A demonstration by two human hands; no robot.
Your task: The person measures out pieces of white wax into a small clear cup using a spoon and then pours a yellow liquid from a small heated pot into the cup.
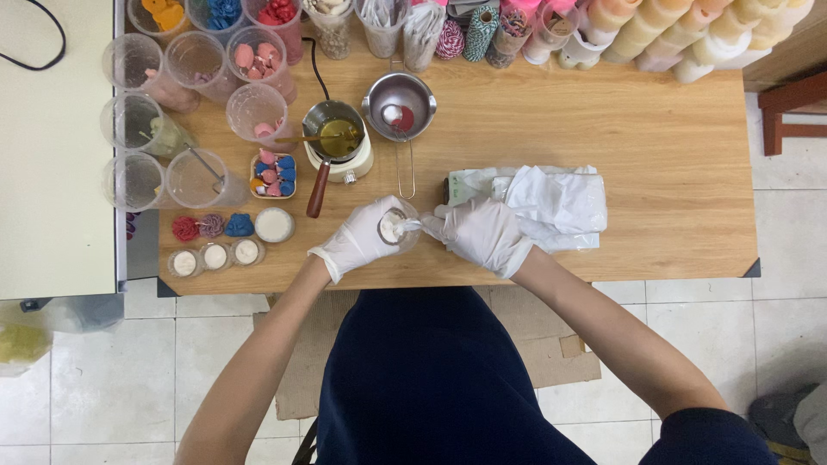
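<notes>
Both my hands wear white gloves over a wooden table [603, 120]. My left hand [362, 237] wraps around a small clear glass cup [396, 227] holding white wax-like material. My right hand [482, 232] holds a small white tool [413, 226] whose end dips into the cup. Both hands are near the table's front edge, just left of a heap of white cloths or wipes [551, 202].
A small pot on a white heater [338, 138], a steel pouring pan [400, 108], clear plastic cups [194, 176], a tray of coloured pieces [274, 175], small filled candle cups [215, 256], twine spools and bottles [655, 30] along the back. White cabinet [52, 146] left.
</notes>
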